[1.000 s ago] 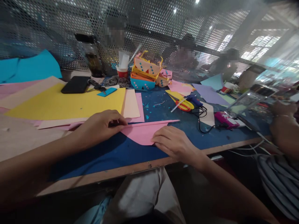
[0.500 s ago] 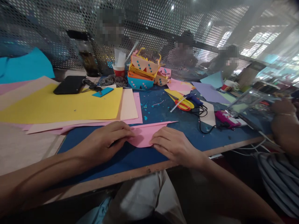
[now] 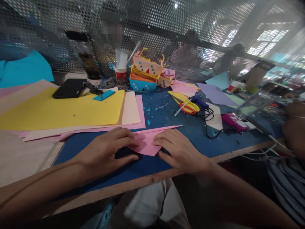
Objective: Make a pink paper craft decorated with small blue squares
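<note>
A folded pink sheet of paper [image 3: 146,144] lies on the blue tabletop in front of me, with a narrow folded strip along its far edge. My left hand [image 3: 111,146] rests its fingertips on the sheet's left part, the thumb spread away on the table. On the right part press the fingers of my right hand [image 3: 177,146], its thumb apart near the lower edge. Both hands are open; the paper under the fingers is hidden.
Left lie large yellow paper [image 3: 95,109], a phone [image 3: 69,88] and keys [image 3: 91,87]. Behind stand decorated paper baskets [image 3: 145,71] and a red-and-white cup [image 3: 120,73]. To the right are scissors [image 3: 190,108], a blue glue gun [image 3: 200,101] and another person's arm [image 3: 294,127].
Both thumbs have come off the paper's near edge and spread apart from the fingers. The near edge, curved up before, now lies flatter and pointed.
</note>
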`<action>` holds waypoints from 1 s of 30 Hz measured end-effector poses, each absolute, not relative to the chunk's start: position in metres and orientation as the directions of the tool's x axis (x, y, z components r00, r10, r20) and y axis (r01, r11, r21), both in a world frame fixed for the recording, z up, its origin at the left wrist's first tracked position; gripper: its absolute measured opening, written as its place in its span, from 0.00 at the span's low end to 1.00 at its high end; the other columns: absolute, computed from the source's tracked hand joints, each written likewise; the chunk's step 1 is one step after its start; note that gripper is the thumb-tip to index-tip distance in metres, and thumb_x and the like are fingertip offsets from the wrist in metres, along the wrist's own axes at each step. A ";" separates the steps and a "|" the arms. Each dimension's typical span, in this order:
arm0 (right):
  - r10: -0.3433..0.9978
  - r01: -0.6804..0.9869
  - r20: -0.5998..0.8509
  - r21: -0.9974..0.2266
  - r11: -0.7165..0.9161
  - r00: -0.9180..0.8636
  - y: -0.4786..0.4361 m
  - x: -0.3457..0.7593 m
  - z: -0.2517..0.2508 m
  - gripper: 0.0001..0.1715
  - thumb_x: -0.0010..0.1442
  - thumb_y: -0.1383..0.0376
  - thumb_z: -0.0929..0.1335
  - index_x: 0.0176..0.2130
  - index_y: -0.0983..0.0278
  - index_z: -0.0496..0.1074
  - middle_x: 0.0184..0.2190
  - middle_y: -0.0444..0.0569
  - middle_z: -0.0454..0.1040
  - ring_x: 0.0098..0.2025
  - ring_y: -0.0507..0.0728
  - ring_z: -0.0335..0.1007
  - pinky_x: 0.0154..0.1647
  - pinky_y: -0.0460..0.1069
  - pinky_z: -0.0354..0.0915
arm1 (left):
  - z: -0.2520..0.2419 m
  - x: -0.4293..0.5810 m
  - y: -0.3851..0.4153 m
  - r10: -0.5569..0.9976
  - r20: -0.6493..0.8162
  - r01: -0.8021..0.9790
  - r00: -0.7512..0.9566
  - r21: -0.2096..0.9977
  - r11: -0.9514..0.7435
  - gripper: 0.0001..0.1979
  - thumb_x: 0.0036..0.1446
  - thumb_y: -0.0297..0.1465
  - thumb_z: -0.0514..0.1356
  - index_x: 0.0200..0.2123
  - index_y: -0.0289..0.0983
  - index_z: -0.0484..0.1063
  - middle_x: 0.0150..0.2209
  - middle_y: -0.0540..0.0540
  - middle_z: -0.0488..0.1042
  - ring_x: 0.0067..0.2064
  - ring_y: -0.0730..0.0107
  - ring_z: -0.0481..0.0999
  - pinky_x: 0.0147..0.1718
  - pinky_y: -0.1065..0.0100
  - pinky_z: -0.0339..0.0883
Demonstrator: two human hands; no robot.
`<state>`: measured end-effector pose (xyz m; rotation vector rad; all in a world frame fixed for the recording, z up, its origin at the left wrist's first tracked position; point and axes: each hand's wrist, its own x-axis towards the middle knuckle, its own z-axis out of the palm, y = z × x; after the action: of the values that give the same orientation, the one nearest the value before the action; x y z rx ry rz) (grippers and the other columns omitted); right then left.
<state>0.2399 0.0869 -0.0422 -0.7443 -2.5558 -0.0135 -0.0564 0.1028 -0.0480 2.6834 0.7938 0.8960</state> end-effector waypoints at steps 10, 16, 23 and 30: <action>0.552 0.574 0.439 -0.097 0.813 -0.708 0.088 0.241 -0.037 0.16 0.74 0.63 0.70 0.58 0.66 0.73 0.65 0.62 0.76 0.67 0.69 0.70 0.68 0.65 0.66 | -0.050 -0.049 0.101 0.505 0.531 0.482 0.680 0.195 -0.854 0.09 0.75 0.32 0.59 0.43 0.38 0.80 0.41 0.43 0.82 0.40 0.63 0.80 0.37 0.66 0.75; 0.609 0.600 0.381 -0.157 0.784 -0.695 0.091 0.239 -0.040 0.21 0.75 0.60 0.70 0.61 0.67 0.71 0.60 0.60 0.80 0.62 0.68 0.75 0.66 0.65 0.68 | -0.050 -0.050 0.101 0.479 0.529 0.503 0.700 0.112 -0.857 0.12 0.76 0.31 0.56 0.43 0.38 0.80 0.40 0.45 0.83 0.39 0.63 0.81 0.36 0.65 0.75; 0.594 0.585 0.405 -0.160 0.795 -0.695 0.093 0.239 -0.042 0.20 0.71 0.68 0.69 0.61 0.66 0.72 0.59 0.59 0.80 0.61 0.67 0.76 0.67 0.64 0.69 | -0.048 -0.047 0.099 0.405 0.561 0.487 0.722 0.004 -0.873 0.11 0.76 0.31 0.57 0.44 0.37 0.79 0.41 0.44 0.84 0.39 0.61 0.82 0.36 0.61 0.75; 0.607 0.596 0.415 -0.174 0.784 -0.677 0.091 0.240 -0.043 0.18 0.69 0.69 0.69 0.57 0.67 0.72 0.58 0.60 0.81 0.61 0.68 0.77 0.66 0.65 0.71 | -0.049 -0.045 0.100 0.340 0.573 0.423 0.746 -0.014 -0.906 0.11 0.75 0.26 0.56 0.44 0.36 0.79 0.40 0.43 0.83 0.39 0.62 0.81 0.37 0.63 0.75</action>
<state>0.2396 0.0910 -0.0434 -0.9036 -2.5178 0.0331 -0.0447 0.0995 -0.0488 3.0683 0.6741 0.9601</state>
